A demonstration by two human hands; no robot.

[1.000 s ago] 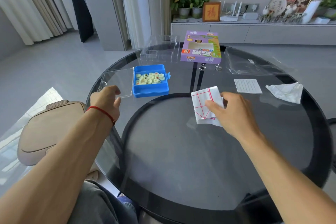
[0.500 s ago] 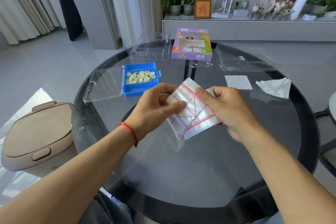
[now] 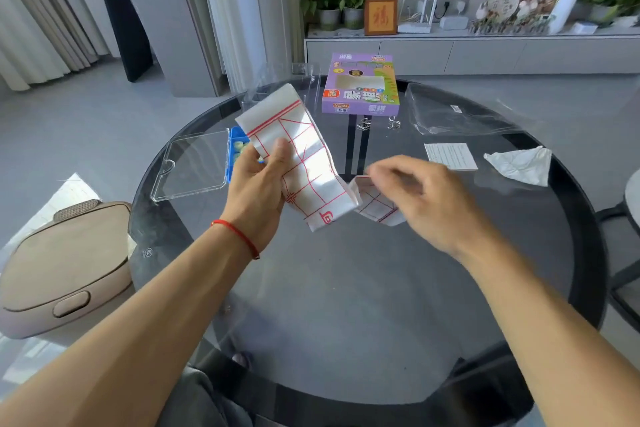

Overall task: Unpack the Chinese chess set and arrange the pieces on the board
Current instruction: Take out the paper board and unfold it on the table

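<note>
The folded paper chess board (image 3: 304, 156), white with red grid lines, hangs partly unfolded above the round glass table (image 3: 346, 288). My left hand (image 3: 258, 180) pinches its upper strip, thumb on the printed face. My right hand (image 3: 422, 198), blurred, grips the lower folded end of the sheet. Behind my left hand the blue piece box (image 3: 232, 152) shows a few pale round pieces (image 3: 239, 146); most of the box is hidden. Its clear lid (image 3: 192, 165) lies open to the left.
The purple game carton (image 3: 360, 85) lies at the table's far side, a clear plastic insert (image 3: 287, 80) to its left and a clear bag (image 3: 457, 111) to its right. An instruction sheet (image 3: 450, 156) and crumpled paper (image 3: 523, 163) lie right. A beige appliance (image 3: 62, 270) stands left of the table.
My left hand came over from the box lid and took the board together with my right. Both hands lifted it off the table and pulled it apart, so it is now partly unfolded.
</note>
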